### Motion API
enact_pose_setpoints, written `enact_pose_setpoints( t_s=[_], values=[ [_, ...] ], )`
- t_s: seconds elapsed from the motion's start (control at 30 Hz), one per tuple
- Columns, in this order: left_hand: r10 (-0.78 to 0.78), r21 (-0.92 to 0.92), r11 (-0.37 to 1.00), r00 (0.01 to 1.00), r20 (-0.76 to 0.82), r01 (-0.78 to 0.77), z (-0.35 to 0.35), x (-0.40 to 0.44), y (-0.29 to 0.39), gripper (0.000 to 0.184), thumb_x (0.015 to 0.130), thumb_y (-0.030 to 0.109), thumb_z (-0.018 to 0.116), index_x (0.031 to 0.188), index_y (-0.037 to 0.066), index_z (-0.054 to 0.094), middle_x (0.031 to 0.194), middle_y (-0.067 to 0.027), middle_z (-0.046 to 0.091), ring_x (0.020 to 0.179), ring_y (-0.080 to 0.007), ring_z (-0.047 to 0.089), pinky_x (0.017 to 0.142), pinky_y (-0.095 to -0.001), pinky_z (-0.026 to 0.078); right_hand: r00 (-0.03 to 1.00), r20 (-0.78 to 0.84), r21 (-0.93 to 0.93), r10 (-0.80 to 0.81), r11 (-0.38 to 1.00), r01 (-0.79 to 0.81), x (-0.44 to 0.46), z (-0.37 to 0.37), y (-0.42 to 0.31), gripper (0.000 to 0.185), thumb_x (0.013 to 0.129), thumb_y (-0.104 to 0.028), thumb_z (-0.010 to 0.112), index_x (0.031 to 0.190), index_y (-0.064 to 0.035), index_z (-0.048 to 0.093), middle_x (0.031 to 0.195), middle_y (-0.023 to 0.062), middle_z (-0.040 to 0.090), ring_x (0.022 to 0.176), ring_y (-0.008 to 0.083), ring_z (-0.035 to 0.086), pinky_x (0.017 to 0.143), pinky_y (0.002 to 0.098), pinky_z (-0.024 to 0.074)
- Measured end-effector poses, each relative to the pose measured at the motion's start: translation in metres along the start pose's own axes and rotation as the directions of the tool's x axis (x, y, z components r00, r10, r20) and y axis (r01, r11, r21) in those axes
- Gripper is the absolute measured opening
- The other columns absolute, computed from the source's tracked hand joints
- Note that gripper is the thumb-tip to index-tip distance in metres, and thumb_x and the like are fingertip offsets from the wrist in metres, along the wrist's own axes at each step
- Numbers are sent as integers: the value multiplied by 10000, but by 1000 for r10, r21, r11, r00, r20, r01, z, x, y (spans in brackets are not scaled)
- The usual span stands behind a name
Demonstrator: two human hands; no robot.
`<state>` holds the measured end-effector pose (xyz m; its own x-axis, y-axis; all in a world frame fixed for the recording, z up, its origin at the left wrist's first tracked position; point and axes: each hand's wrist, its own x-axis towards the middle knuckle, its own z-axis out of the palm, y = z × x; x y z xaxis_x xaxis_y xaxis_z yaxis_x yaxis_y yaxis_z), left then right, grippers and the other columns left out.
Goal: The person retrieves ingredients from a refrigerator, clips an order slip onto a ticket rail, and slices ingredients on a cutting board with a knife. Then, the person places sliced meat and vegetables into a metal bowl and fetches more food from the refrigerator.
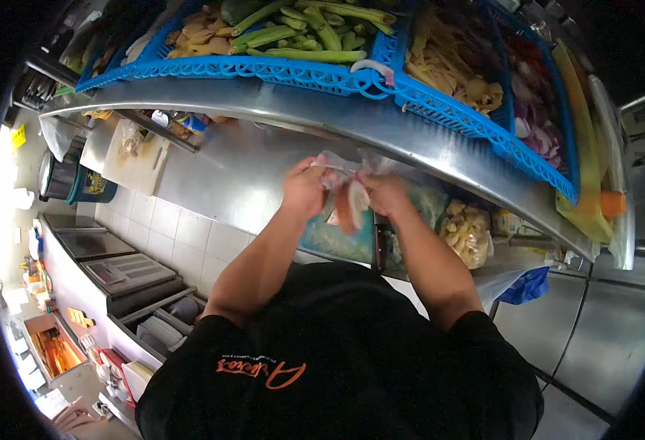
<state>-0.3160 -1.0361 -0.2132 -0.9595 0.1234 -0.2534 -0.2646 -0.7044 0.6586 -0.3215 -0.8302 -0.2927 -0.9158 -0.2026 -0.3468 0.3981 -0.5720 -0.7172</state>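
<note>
My left hand (306, 187) is closed on one side of a clear plastic bag (339, 166), its fingers pinching the film. On the other side, my right hand (385, 192) grips the same bag. Between the hands hangs a pinkish-brown and white piece (351, 207) that looks like meat; I cannot tell whether it is inside the bag. Below it lies a green cutting board (333, 238), close to my body. A dark-handled knife (380, 253) lies at the board's right side, partly hidden near my right forearm.
Blue crates (286, 72) of vegetables stand on a steel shelf (264, 99) overhanging the steel counter (220, 172). A bag of pale peeled pieces (466, 235) sits right of my right forearm. A white cutting board (143, 161) lies at the counter's left end, beside a dark bin (91, 180).
</note>
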Motion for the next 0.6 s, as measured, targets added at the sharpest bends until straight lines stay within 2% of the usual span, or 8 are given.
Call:
enact_pose_setpoints(
  t_s=[0.07,0.13,0.2,0.27,0.3,0.4,0.47,0.6],
  values=[
    [-2,337,941,999,48,-14,9,3,6,269,863,145,677,1040,-52,630,995,-129,663,850,-234,658,743,-346,540,1000,-28,-1,10,1000,-10,0,8,-2,302,884,-35,601,1164,70,560,1057,165,642,954,259,633,847,368,507],
    [-16,840,540,997,75,-55,11,12,24,333,832,179,712,1066,-42,627,1022,-137,660,866,-241,655,767,-352,533,996,-67,-284,-65,958,43,-5,24,-15,297,889,-53,609,1149,81,557,1048,153,645,934,256,638,817,365,514],
    [111,891,414,982,154,-187,-17,29,20,375,803,198,735,1081,-30,629,1053,-143,654,875,-239,647,769,-354,530,969,-55,-758,-242,642,117,-10,37,-38,281,891,-72,619,1117,85,562,1043,136,647,912,250,643,781,359,521],
    [125,926,316,977,175,-206,-19,10,12,404,794,205,747,1105,-19,617,1061,-136,648,899,-229,638,779,-343,522,847,-499,-465,-185,881,-82,-9,36,-39,219,878,-73,622,1048,61,589,1013,111,658,864,223,646,728,344,517],
    [104,941,282,981,162,-186,1,-12,24,412,800,201,746,1122,-13,605,1054,-126,645,920,-220,633,788,-331,515,830,-417,-300,-370,918,258,-13,34,-32,209,871,-100,637,1012,50,595,1006,110,662,849,200,638,719,323,507],
    [-172,912,150,899,403,-381,17,-58,6,427,764,179,745,1141,38,602,1140,-105,623,1031,-258,602,889,-388,477,832,-474,-70,-289,954,292,-36,17,-36,226,865,-101,649,1033,41,601,1023,112,659,852,197,636,729,316,503],
    [-413,674,70,594,690,-735,35,-67,-8,438,744,158,736,1153,67,611,1181,-86,615,1079,-287,580,945,-433,446,841,-429,-343,-330,921,187,-73,2,-55,238,849,-90,659,1057,19,623,1019,111,660,858,175,628,747,321,499],
    [-598,392,18,304,742,-920,61,-59,-43,468,696,106,707,1159,126,644,1125,-59,611,1098,-292,536,961,-447,399,831,-368,-523,-417,832,186,-196,37,-125,256,823,-119,696,1044,2,650,968,92,676,899,158,623,770,322,499]
  ],
)
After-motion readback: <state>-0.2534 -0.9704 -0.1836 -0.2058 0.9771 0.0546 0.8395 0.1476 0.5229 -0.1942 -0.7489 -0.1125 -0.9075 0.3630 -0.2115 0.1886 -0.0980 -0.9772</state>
